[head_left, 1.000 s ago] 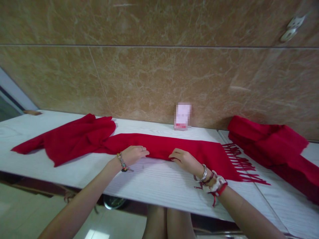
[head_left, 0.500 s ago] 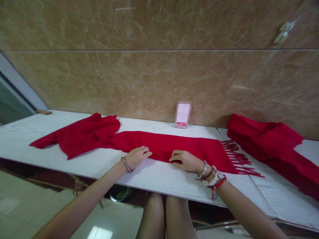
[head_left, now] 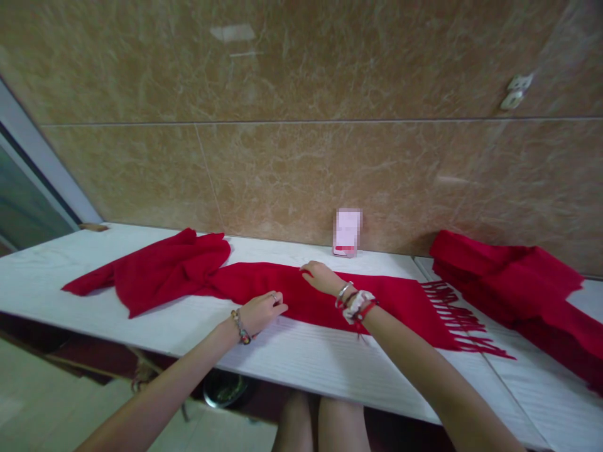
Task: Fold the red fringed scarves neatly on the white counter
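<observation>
A red fringed scarf (head_left: 391, 298) lies along the white table, flat toward its fringed right end and bunched up at the left. My left hand (head_left: 259, 314), with a ring and a beaded bracelet, pinches the scarf's near edge at mid-length. Reaching over the cloth, my right hand (head_left: 323, 276) has its bent fingers closed at the far edge; the fingertips are partly hidden. Bracelets and a light scrunchie circle that wrist.
Another red cloth (head_left: 509, 282) lies folded at the right against the tiled wall (head_left: 306, 169). A pixelated pink-white object (head_left: 347, 232) stands upright by the wall. The white table (head_left: 155, 323) has its front edge above my knees; a metal bowl (head_left: 226, 389) sits below.
My right hand has moved from the scarf's near edge across to its far edge. The left hand stays at the near edge. The camera view has tilted up slightly.
</observation>
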Tool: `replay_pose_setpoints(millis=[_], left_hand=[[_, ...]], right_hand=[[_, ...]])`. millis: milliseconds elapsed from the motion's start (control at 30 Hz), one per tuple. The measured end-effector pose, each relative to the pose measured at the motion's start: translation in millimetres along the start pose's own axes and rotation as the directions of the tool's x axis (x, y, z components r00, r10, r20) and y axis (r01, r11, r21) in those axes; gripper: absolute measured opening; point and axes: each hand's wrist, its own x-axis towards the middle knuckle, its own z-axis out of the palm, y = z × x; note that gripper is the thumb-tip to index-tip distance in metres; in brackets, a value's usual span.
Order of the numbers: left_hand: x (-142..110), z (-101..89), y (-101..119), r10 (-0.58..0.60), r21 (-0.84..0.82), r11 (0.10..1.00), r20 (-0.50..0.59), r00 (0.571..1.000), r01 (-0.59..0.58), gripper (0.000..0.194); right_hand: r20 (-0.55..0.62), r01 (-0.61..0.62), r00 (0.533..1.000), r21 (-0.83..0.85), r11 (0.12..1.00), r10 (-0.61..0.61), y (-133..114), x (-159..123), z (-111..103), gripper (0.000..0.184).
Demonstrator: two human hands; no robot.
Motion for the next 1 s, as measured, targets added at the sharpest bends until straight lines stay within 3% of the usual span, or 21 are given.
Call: replay_pose_setpoints(millis=[200,333,500,667,833,1000], left_hand=[[-1,2.4,0,0.031,0.004,1.0,-0.002,1.0,-0.031,0.029],[-1,3.5,-1,0.074,-0.01,0.997,-0.008,0.997,-0.074,0.031],[0,5.3,-2,0.07,-0.032,0.997,-0.007,0.998,-0.07,0.031],[3,2.4,-5,0.137,-0.073,0.988,0.022,0.99,-0.135,0.032],[2,-4.8,-6,0.025,-0.189,0.982,0.082,0.996,-0.009,0.038],[0,-10.4,-2,-0.047,-0.223,0.972,0.139,0.989,0.077,0.041]], right_hand=[[0.014,-0.099,0.995,-0.029,0.995,0.099,-13,45,30,0.026],[0.034,-0.215,0.976,-0.035,0.976,0.216,-7,60,34,0.026],[0.075,-0.23,0.97,-0.006,0.973,0.23,8,76,34,0.015],[0.03,-0.195,0.98,-0.004,0.981,0.195,15,78,40,0.017],[-0.013,-0.154,0.988,-0.022,0.988,0.153,12,72,44,0.021],[-0.044,-0.106,0.994,-0.034,0.994,0.104,6,55,39,0.038]])
